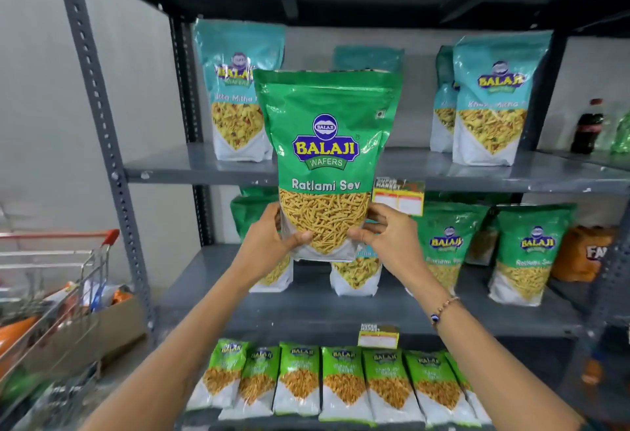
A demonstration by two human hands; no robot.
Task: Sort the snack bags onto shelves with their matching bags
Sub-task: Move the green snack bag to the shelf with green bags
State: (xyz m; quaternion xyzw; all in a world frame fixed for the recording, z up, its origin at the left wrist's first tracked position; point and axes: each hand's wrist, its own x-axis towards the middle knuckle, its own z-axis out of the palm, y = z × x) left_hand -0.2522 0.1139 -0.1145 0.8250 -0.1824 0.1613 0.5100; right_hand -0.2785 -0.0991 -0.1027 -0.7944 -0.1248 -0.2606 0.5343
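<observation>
I hold a big green Ratlami Sev bag (325,157) upright in front of the grey shelves. My left hand (272,243) grips its lower left corner and my right hand (388,236) its lower right corner. Teal Khatta Mitha bags (238,89) (494,99) stand on the upper shelf (443,171). Green Ratlami Sev bags (531,253) (446,243) stand on the middle shelf (306,301), at the right. Behind the held bag, a teal bag (356,273) and another bag (276,277) are partly hidden on that shelf.
Several small light-green bags (341,379) line the bottom shelf. A shopping cart (51,294) with mixed packets and a cardboard box stands at the left. An orange bottle pack (586,253) and a cola bottle (588,127) sit on the neighbouring rack at the right.
</observation>
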